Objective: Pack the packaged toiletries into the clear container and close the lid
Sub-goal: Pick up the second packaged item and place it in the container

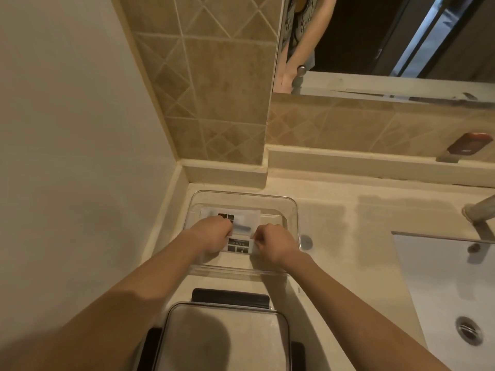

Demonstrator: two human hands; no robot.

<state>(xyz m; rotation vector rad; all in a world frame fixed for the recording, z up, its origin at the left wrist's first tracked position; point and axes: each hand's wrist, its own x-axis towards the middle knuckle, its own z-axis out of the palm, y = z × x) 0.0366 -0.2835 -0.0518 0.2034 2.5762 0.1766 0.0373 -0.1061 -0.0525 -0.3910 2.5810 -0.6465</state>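
Counter (334,218) of pale cream stone fills the head view, running into a corner where a plain cream wall on the left meets a band of tan tiles (214,84) laid partly on the diagonal. A raised ledge runs along the back edge of the counter under the tiles. One mirror (388,36) hangs above the back edge on the right, and it reflects part of a person and a dark doorway. One white sink (442,277) is sunk into the right side of the counter, with one metal drain at its bottom and part of one tap (479,210) above its rim. One small reddish object (470,146) sits on the ledge near the right edge; what it is cannot be told.

One clear container (293,210) stands in the back left corner of the counter, open at the top. Inside it lies one white packet (242,226) with dark printed squares; whether more packets lie under it cannot be told. Two hands reach into the container. The left hand (211,234) is curled with its fingers pinching the left side of the packet. The right hand (273,243) is curled the same way, pinching the packet's right edge.

One clear lid (225,338) with dark clips on its sides lies flat on the counter at the front edge, just in front of the container and apart from it, between the two forearms.
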